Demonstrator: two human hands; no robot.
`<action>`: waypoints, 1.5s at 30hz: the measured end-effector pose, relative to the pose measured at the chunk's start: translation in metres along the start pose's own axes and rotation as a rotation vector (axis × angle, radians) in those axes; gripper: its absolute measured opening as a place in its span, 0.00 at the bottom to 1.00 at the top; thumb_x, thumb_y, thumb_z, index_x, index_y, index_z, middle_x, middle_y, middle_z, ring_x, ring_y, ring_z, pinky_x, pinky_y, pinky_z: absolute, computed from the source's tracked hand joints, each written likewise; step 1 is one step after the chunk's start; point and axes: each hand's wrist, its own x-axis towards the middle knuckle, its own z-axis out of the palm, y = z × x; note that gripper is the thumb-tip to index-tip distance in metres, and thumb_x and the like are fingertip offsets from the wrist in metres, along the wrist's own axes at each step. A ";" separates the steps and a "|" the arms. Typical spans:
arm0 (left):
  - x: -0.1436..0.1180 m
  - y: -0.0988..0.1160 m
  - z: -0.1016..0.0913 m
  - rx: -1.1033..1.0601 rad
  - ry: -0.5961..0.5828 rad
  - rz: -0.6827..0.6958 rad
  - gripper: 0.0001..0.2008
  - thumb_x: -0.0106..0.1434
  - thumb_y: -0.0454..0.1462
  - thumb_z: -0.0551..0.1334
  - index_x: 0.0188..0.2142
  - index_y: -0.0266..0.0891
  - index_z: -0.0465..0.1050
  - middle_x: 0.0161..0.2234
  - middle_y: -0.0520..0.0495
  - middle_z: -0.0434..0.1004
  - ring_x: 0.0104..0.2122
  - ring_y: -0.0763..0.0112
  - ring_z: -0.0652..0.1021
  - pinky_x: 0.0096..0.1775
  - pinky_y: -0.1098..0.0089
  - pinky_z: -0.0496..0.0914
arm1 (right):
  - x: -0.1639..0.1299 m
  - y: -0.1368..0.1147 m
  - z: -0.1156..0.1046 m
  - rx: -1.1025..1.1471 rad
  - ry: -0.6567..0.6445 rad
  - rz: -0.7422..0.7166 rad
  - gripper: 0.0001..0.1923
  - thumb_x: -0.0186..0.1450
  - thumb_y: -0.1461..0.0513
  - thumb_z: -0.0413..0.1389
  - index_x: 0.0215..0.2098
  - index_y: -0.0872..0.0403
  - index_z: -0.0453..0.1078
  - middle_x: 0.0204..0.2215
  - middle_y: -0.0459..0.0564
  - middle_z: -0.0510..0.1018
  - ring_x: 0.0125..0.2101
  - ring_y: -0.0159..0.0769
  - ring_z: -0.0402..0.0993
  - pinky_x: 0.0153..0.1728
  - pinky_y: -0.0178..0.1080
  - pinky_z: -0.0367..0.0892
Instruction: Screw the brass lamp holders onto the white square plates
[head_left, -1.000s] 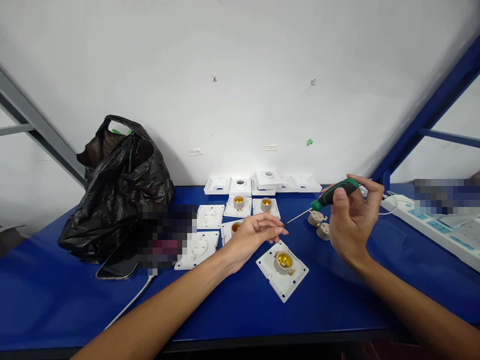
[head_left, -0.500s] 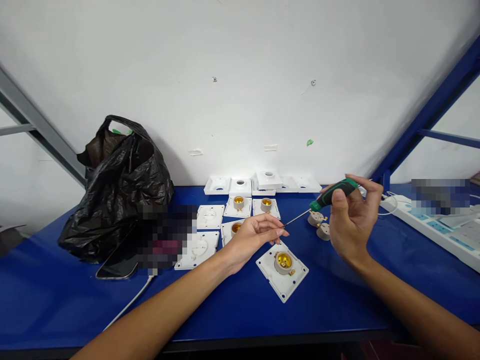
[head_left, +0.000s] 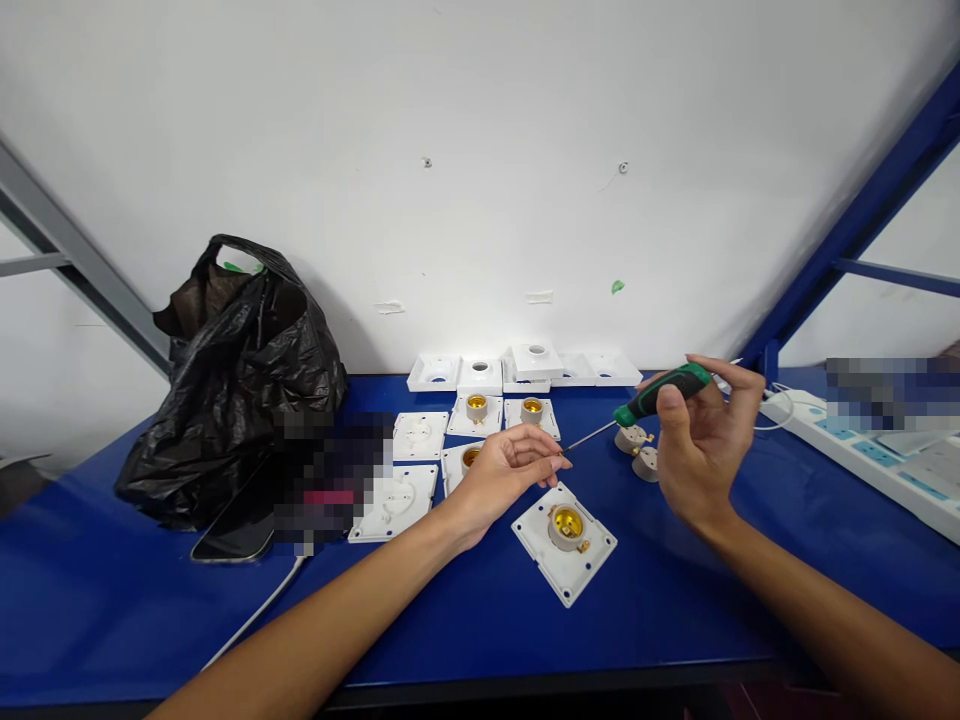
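Note:
A screwdriver [head_left: 660,394] with a green and black handle is gripped in my right hand [head_left: 705,455], its shaft sloping down to the left. The fingers of my left hand [head_left: 517,460] are pinched together at the shaft's tip; anything small between them is hidden. Just below the left fingers, a white square base plate [head_left: 531,527] lies cornerwise on the table, bearing a round lamp socket [head_left: 565,527] lined with brass-coloured metal. Two loose lamp sockets [head_left: 645,463] lie behind the right hand's thumb side. Another plate with a socket [head_left: 454,465] is partly covered by my left hand.
Two plates with sockets [head_left: 475,408] and bare plates [head_left: 420,435] lie behind and left. White square covers [head_left: 480,376] line the wall. A black plastic bag [head_left: 247,390], a phone [head_left: 236,525] and a white cable [head_left: 255,618] are left; a power strip [head_left: 862,450] is right.
The screwdriver and my right hand have shifted very slightly left, with the handle turned a little in the fingers. My left hand keeps its pinch at the tip. The plates stay put.

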 end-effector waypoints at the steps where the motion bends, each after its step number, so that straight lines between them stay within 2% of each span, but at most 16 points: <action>1: 0.000 0.000 0.000 -0.001 0.001 -0.001 0.15 0.60 0.42 0.77 0.39 0.37 0.77 0.38 0.46 0.83 0.32 0.74 0.78 0.41 0.68 0.71 | 0.000 0.000 0.000 0.000 0.002 0.000 0.16 0.68 0.56 0.66 0.50 0.47 0.68 0.32 0.42 0.79 0.29 0.35 0.80 0.29 0.40 0.78; 6: -0.001 0.001 0.002 -0.010 -0.014 -0.025 0.16 0.59 0.42 0.78 0.39 0.36 0.77 0.36 0.49 0.80 0.32 0.75 0.77 0.41 0.69 0.71 | -0.001 0.001 0.000 -0.005 -0.003 0.015 0.16 0.68 0.56 0.65 0.51 0.47 0.67 0.31 0.42 0.79 0.29 0.35 0.80 0.28 0.40 0.78; 16: 0.000 -0.002 -0.001 -0.013 -0.043 -0.055 0.14 0.58 0.39 0.77 0.39 0.37 0.77 0.39 0.47 0.81 0.32 0.75 0.77 0.42 0.67 0.71 | -0.001 0.000 0.000 -0.017 -0.007 0.013 0.15 0.69 0.55 0.65 0.51 0.46 0.68 0.31 0.42 0.80 0.29 0.35 0.80 0.29 0.40 0.78; 21: 0.001 -0.003 -0.001 0.020 -0.031 -0.043 0.12 0.60 0.39 0.75 0.39 0.37 0.77 0.37 0.48 0.79 0.33 0.73 0.78 0.41 0.68 0.70 | -0.003 -0.002 -0.002 0.002 -0.016 0.033 0.15 0.70 0.55 0.64 0.52 0.46 0.68 0.30 0.42 0.80 0.28 0.34 0.79 0.26 0.38 0.76; 24: 0.002 -0.004 -0.001 0.043 -0.007 -0.035 0.12 0.61 0.39 0.74 0.39 0.37 0.76 0.37 0.49 0.78 0.34 0.73 0.78 0.41 0.68 0.70 | -0.004 -0.004 -0.002 0.049 -0.048 0.064 0.14 0.71 0.56 0.63 0.52 0.47 0.68 0.30 0.42 0.80 0.26 0.33 0.78 0.20 0.34 0.70; 26: 0.002 -0.004 -0.001 0.055 -0.002 -0.029 0.12 0.61 0.39 0.74 0.39 0.37 0.76 0.37 0.49 0.77 0.34 0.73 0.78 0.41 0.68 0.71 | -0.006 -0.006 -0.002 0.055 -0.067 0.060 0.13 0.71 0.56 0.62 0.52 0.47 0.69 0.29 0.42 0.79 0.26 0.33 0.78 0.20 0.33 0.70; 32: 0.002 -0.007 0.001 0.144 -0.049 0.002 0.11 0.62 0.40 0.74 0.38 0.38 0.76 0.35 0.50 0.76 0.34 0.72 0.77 0.41 0.68 0.71 | -0.014 -0.005 -0.001 0.040 -0.175 0.034 0.13 0.71 0.57 0.62 0.52 0.47 0.70 0.29 0.41 0.77 0.26 0.33 0.79 0.24 0.35 0.76; 37: 0.002 -0.011 0.002 0.247 -0.098 0.028 0.09 0.63 0.40 0.72 0.37 0.39 0.76 0.32 0.51 0.76 0.32 0.72 0.74 0.37 0.69 0.69 | -0.022 0.002 -0.004 0.017 -0.259 0.021 0.16 0.69 0.60 0.64 0.54 0.48 0.70 0.33 0.44 0.78 0.29 0.32 0.77 0.28 0.36 0.77; 45: 0.001 -0.010 0.001 0.307 -0.174 0.045 0.10 0.63 0.42 0.72 0.36 0.40 0.75 0.30 0.52 0.74 0.30 0.72 0.72 0.38 0.68 0.68 | -0.024 0.007 -0.008 -0.006 -0.396 -0.033 0.19 0.68 0.64 0.65 0.57 0.46 0.71 0.36 0.44 0.78 0.31 0.32 0.78 0.32 0.36 0.78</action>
